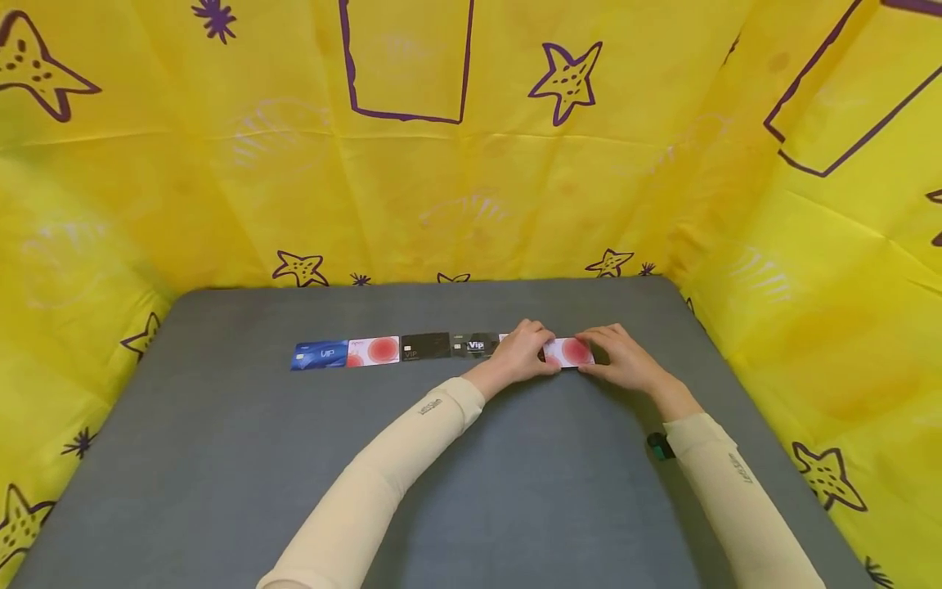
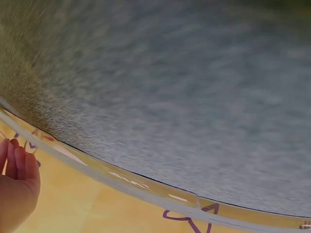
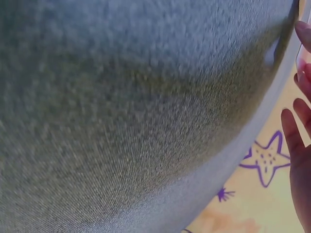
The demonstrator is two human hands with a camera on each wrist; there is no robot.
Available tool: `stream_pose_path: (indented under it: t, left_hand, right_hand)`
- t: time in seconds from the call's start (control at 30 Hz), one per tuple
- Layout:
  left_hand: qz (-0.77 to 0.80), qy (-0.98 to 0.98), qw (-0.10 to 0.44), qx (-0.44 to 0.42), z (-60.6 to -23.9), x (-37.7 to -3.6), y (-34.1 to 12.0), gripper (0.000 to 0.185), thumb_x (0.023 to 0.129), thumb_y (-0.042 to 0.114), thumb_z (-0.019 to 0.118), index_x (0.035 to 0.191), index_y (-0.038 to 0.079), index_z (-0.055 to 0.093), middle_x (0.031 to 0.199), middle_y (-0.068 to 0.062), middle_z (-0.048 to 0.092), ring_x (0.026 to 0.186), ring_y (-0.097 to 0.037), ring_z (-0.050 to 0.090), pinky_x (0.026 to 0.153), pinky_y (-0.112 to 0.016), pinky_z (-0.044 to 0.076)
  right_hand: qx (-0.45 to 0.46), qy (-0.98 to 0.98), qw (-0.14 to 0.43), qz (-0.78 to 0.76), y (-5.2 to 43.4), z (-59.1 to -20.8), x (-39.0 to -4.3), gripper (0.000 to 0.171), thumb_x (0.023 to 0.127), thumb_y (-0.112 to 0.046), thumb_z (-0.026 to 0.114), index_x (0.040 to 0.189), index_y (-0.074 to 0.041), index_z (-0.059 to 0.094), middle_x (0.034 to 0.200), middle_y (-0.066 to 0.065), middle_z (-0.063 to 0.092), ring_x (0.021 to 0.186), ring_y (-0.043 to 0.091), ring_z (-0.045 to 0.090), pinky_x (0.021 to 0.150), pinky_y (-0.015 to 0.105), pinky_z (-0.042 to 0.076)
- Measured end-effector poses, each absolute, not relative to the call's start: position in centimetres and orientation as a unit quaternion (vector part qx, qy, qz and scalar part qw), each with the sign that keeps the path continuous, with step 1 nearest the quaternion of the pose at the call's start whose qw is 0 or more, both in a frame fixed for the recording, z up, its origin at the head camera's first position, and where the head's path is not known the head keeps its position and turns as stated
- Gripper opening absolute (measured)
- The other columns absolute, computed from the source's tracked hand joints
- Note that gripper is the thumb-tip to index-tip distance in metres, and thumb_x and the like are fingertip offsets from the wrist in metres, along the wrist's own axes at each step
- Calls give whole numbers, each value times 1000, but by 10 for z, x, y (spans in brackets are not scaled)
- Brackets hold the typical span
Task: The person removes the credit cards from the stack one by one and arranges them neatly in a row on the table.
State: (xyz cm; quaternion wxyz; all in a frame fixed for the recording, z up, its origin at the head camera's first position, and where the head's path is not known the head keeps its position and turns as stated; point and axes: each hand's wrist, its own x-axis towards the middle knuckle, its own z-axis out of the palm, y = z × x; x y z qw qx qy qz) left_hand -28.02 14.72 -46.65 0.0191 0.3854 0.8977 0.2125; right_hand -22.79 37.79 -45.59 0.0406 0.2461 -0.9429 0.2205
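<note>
A row of flat bank-style cards lies on the grey table. From the left come a blue VIP card (image 1: 320, 355), a white card with red circles (image 1: 374, 351), a black VIP card (image 1: 425, 346) and a dark grey Vip card (image 1: 473, 344). The right-end white-and-red card (image 1: 570, 352) sits between both hands. My left hand (image 1: 519, 352) has its thumb and fingertips at that card's left edge and covers the part of the row beside it. At its right edge, my right hand (image 1: 625, 360) pinches the corners between thumb and fingers.
The grey table (image 1: 235, 474) is bordered by yellow cloth walls (image 1: 412, 204) with purple star drawings at the back and both sides. A dark object (image 1: 660, 446) shows beside the right sleeve cuff. Light sleeves (image 1: 412, 442) cover both forearms.
</note>
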Motion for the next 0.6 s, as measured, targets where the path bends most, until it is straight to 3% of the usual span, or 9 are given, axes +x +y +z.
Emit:
stream_pose_path:
  t: [0.6]
  left_hand:
    - [183, 906, 43, 378, -477, -296, 167, 56, 89, 46, 67, 131, 10, 60, 121, -4, 58, 113, -19, 48, 98, -31, 40]
  right_hand:
    - [228, -948, 21, 221, 389, -459, -245, 52, 81, -14, 79, 125, 5, 60, 122, 20, 61, 105, 35, 45, 91, 48, 35]
